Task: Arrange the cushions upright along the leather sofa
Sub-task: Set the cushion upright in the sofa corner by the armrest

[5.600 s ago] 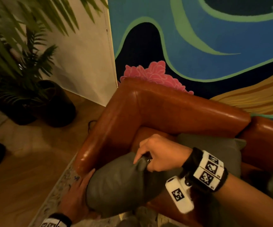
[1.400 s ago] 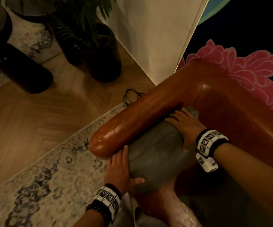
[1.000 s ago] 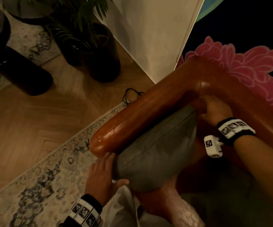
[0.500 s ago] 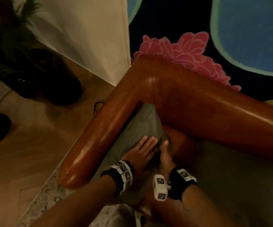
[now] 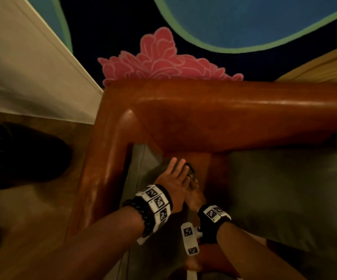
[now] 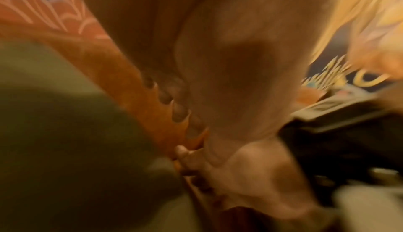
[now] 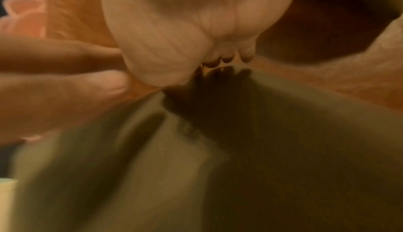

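Observation:
A grey-green cushion [image 5: 138, 170] stands on edge against the left armrest [image 5: 102, 158] of the brown leather sofa [image 5: 224, 110], in its corner. My left hand [image 5: 175, 174] lies with straight fingers over the cushion's inner face. My right hand [image 5: 193, 188] sits just under and beside it, partly hidden, fingertips on the same cushion [image 7: 261, 149]. The left wrist view is blurred and shows the cushion [image 6: 54, 115] beside both hands. A second grey-green cushion [image 5: 285, 199] lies further right on the seat against the backrest.
A dark plant pot [image 5: 22, 154] stands on the wood floor [image 5: 32, 209] left of the armrest. A white wall [image 5: 32, 67] and a painted mural with a pink flower [image 5: 163, 57] rise behind the sofa.
The cushion went from being held at its two ends to standing tucked against the armrest. Both hands came together on its inner face. The head view swung up and right.

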Demonstrator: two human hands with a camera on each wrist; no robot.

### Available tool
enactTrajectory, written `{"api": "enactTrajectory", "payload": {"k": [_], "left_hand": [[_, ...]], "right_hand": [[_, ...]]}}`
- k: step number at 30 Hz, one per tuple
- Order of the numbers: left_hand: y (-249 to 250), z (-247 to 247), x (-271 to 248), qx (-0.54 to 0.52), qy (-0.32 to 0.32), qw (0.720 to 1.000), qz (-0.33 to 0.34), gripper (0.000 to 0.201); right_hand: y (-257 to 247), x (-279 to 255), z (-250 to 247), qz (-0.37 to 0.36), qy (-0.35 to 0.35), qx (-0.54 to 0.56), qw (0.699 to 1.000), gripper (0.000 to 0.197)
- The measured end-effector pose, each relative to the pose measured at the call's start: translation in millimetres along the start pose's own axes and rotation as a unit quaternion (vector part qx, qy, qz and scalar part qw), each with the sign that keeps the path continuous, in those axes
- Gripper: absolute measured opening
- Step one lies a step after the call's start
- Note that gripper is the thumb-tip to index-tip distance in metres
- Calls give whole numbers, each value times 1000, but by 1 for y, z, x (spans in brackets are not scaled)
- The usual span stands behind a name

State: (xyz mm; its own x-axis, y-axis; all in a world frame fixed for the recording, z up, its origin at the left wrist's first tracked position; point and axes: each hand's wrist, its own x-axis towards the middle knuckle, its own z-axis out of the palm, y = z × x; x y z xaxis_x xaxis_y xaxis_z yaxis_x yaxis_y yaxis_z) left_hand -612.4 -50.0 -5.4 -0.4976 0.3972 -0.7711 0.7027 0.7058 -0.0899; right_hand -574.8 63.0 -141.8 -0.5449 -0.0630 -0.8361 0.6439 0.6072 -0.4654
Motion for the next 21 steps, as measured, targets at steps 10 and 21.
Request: {"api": "enactTrajectory", "payload": {"k": [10,21], "left_hand": [[-45,32,20,-51,-4,989,-142,82],[-62,29,-23,-76,131,945,-288,85]], "right_hand": [[-15,45,1,12,-31,-21,999,70],[-9,83,-13,97,-3,161,982,89]]}}
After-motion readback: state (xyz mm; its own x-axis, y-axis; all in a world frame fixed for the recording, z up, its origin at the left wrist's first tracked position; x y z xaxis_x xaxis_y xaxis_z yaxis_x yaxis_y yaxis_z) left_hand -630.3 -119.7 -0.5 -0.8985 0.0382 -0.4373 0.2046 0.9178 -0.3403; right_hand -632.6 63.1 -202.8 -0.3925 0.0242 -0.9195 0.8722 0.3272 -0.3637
